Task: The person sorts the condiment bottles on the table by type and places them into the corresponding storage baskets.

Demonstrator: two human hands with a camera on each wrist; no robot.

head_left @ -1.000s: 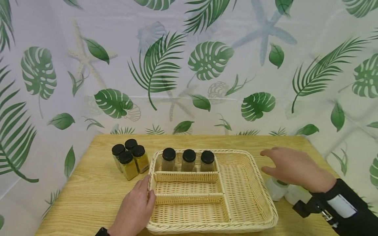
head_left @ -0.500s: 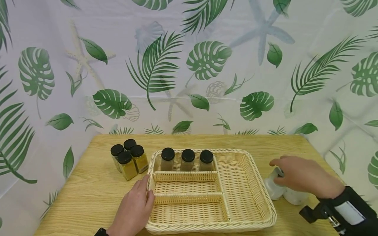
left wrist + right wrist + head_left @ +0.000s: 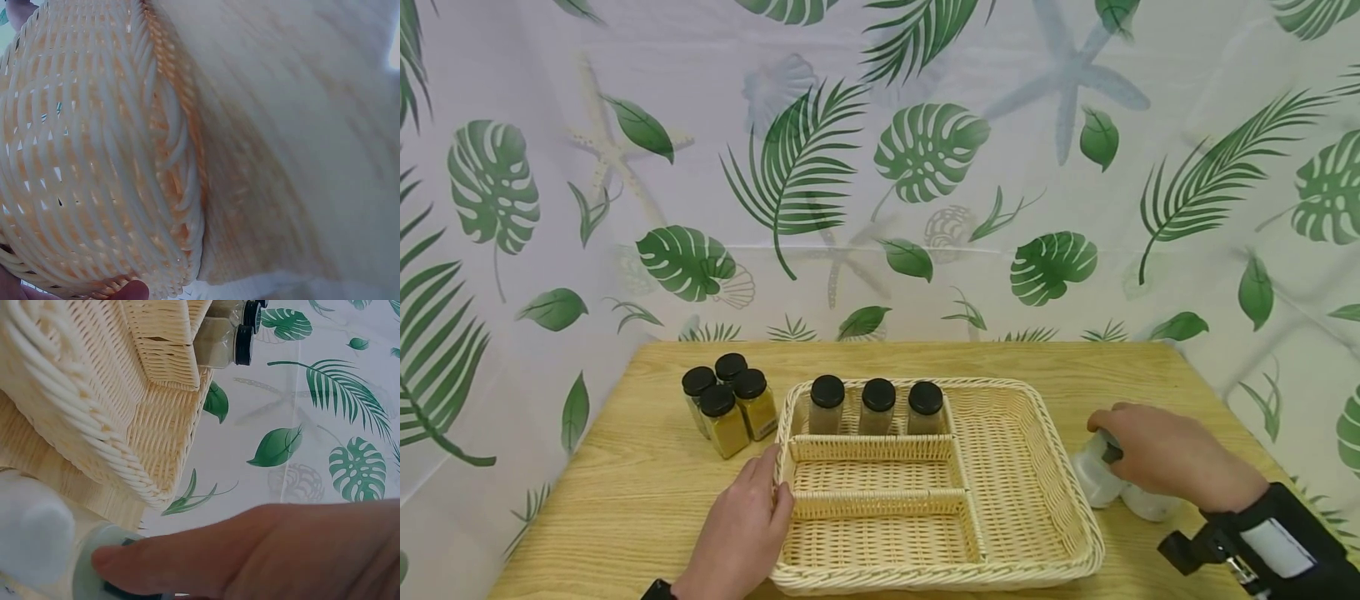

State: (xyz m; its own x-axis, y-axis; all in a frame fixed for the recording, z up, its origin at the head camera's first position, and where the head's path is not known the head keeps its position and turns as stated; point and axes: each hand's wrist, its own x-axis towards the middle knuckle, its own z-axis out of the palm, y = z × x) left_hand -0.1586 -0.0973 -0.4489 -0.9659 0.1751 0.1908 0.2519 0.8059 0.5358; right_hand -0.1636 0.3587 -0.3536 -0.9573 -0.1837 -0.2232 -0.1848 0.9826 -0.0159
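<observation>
A pale wicker basket point(image 3: 1015, 575) with several compartments stands on the table. My left hand point(image 3: 741, 521) holds its left rim, with the thumb over the edge; the left wrist view shows the woven wall point(image 3: 94, 144) up close. To the right of the basket, my right hand point(image 3: 1172, 454) grips a whitish bottle point(image 3: 1093, 483) near its top. In the right wrist view the thumb presses on the bottle's pale green upper part point(image 3: 90, 556), beside a dark patch. A second white container point(image 3: 1150, 504) stands partly hidden under that hand.
Three black-capped spice jars point(image 3: 877, 408) stand in the basket's back compartment. Several more jars with black caps and yellow contents point(image 3: 727, 429) cluster on the table point(image 3: 602, 500) left of the basket. A leaf-patterned cloth point(image 3: 955, 283) hangs behind the table.
My right hand has come down from above the table's right side onto the whitish bottle, and its fingers have closed round the top. The left hand stays on the basket rim.
</observation>
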